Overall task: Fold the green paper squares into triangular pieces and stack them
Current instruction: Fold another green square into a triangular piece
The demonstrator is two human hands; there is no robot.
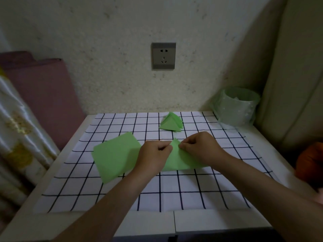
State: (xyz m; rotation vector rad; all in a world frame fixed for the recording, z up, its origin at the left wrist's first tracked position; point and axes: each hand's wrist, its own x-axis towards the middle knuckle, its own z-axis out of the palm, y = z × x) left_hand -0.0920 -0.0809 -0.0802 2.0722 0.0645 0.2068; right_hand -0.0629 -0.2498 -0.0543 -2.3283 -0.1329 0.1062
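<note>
A green paper folded into a triangle (176,158) lies on the checked cloth (192,193) at the table's middle. My left hand (153,155) pinches it near its top point from the left. My right hand (201,148) pinches the same point from the right. Both wrists cover parts of the sheet. A flat pile of green paper squares (115,156) lies just left of my left hand. A stack of folded green triangles (172,122) rests farther back, near the cloth's far edge.
A pale green dotted cup (236,106) with paper scraps stands at the back right corner. A wall socket (163,55) is straight ahead. Pink bedding (43,95) is on the left and an orange object (309,163) on the right, off the table.
</note>
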